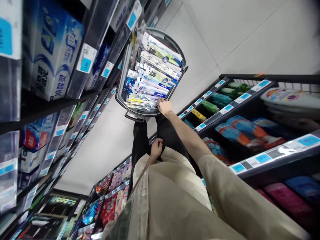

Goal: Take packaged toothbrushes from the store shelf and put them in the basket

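Observation:
A grey shopping basket (123,83) stands on the pale floor ahead of my feet, packed with several toothbrush packs (152,78) in white and blue card. My right hand (165,106) reaches out on a bare forearm from a beige sleeve. Its fingers close on a toothbrush pack at the basket's near rim. My left hand (156,148) is curled into a fist at my waist, gripping the top end of a thin brown strap (140,178) that runs down across my beige shirt. My black trouser legs stand just behind the basket.
Dark store shelves line both sides of a narrow aisle. On the left are boxed toothpaste (53,53) and blue price tags (86,63). The right shelf (272,155) holds green tubes and orange-blue packs (247,131). Pale tiled floor (225,36) stretches beyond the basket.

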`<state>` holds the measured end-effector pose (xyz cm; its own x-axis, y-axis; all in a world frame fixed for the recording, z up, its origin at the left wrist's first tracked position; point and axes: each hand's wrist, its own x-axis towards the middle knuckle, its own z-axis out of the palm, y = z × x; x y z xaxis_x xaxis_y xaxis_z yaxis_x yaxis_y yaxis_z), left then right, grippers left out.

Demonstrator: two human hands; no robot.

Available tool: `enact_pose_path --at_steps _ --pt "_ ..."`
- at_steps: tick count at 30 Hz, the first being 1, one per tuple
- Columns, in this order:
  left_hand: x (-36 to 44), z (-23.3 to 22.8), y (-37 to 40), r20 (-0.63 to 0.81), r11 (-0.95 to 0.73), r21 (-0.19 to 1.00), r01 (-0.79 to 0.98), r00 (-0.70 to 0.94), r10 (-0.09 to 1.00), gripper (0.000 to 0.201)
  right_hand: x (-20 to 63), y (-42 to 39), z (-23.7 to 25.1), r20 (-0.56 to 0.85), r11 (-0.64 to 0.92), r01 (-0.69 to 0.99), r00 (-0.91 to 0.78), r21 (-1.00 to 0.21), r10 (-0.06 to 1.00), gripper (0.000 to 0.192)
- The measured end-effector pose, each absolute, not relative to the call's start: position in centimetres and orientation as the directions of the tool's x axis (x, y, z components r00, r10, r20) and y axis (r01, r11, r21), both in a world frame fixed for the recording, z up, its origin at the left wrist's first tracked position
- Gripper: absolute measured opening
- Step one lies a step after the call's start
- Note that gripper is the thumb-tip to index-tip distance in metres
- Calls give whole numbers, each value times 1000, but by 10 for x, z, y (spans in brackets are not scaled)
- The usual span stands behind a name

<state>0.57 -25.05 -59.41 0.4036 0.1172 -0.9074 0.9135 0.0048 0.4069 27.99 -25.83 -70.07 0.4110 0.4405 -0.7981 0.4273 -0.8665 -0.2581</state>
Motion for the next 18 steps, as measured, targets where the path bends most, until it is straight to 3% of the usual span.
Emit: enact_pose_path --at_steps 4,11,16,18 --pt "-10 -571 -233 -888 5 442 897 437 140 24 272 -264 -656 -803 -922 220 455 -318 385 42" --pt "-29 -477 -152 -770 -103 595 797 602 210 9 226 -267 -490 -688 -897 27 632 -441 357 31" --pt "-39 -435 -94 -673 -138 679 721 686 275 7 153 -260 -418 -505 -731 -119 796 -672 334 10" --pt "-46 -424 -74 -639 -124 704 700 699 319 10 119 -253 -402 -416 -595 -147 841 -790 345 15"
